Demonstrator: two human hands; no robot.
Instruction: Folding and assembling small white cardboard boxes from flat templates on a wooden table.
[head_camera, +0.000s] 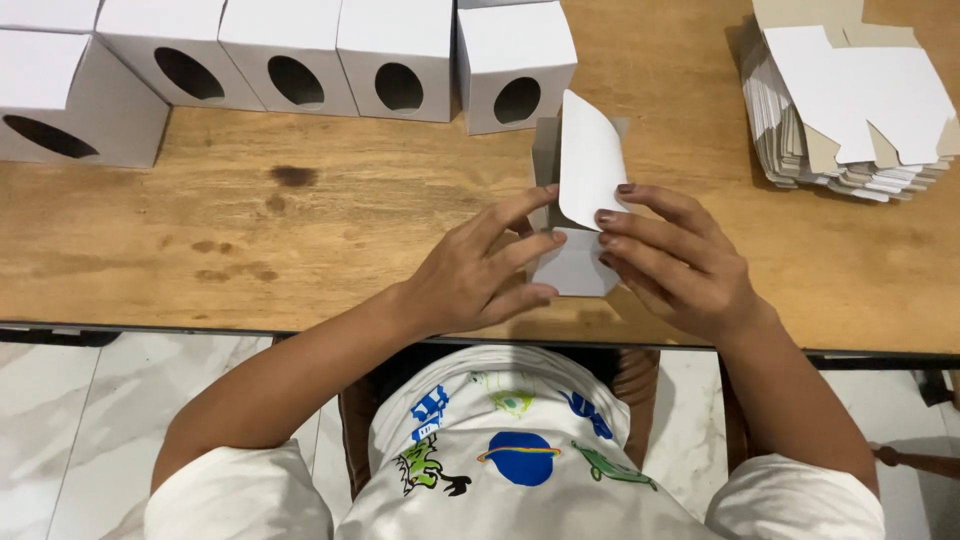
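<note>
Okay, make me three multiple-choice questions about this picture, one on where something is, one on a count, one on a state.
1. Where is the stack of flat box blanks?
A. far right of the wooden table
B. on the floor
C. far left of the table

2. How many assembled boxes show an oval cut-out?
A. two
B. five
C. eight

3. How is the part-folded box between the left hand and right hand?
A. lying untouched
B. closed up
C. held by both hands, one flap up

Answers: 1 A, it lies by the right edge; 2 B, five ovals face the camera; 3 C, fingers of both hands grip it below a raised white flap.
</note>
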